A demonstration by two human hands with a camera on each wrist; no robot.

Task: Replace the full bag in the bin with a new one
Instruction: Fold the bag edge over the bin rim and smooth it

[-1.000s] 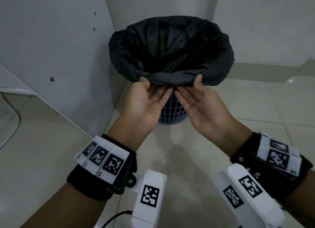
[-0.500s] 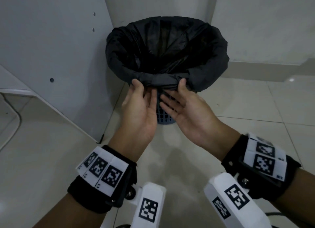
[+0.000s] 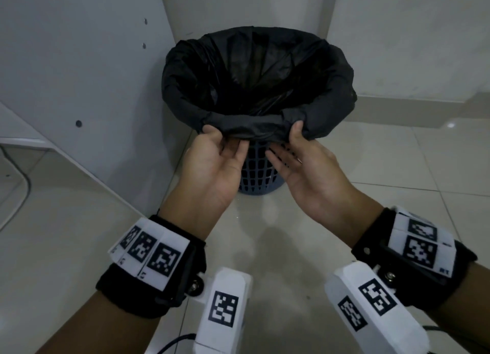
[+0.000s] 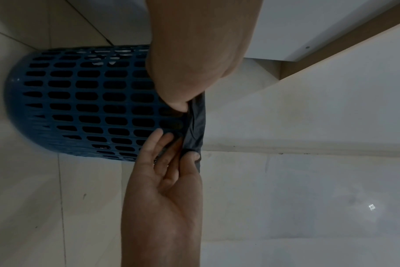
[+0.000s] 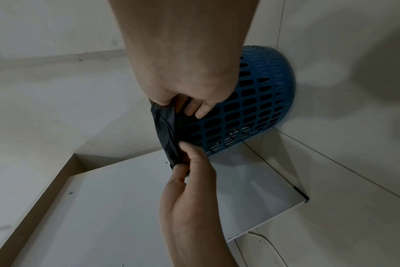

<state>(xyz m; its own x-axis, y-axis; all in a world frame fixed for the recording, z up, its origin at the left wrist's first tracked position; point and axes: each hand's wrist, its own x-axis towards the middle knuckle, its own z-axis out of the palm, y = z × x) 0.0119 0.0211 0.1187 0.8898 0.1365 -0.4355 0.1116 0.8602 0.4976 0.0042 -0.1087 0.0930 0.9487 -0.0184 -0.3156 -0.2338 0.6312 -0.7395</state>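
A black bag [image 3: 254,70] lines a blue perforated bin [image 3: 261,173], and its edge is folded down over the rim. My left hand [image 3: 224,139] pinches the near fold, thumb on top and fingers curled under it. My right hand [image 3: 286,141] pinches the same fold a little to the right. In the left wrist view the bin [image 4: 80,101] lies to the left, with the right hand [image 4: 183,148] on the bag's edge [image 4: 198,126]. In the right wrist view both hands hold the bag's edge [image 5: 164,130] against the bin [image 5: 251,112]. What is inside the bag stays dark.
The bin stands on a tiled floor [image 3: 278,247] in a corner. A white cabinet panel [image 3: 79,75] is close on its left and a wall [image 3: 411,35] stands behind it. A cable [image 3: 23,184] runs along the floor at far left.
The fingers of both hands have curled under the bag's near fold. From half a second ago the right hand has shifted right along the rim, so the hands are further apart.
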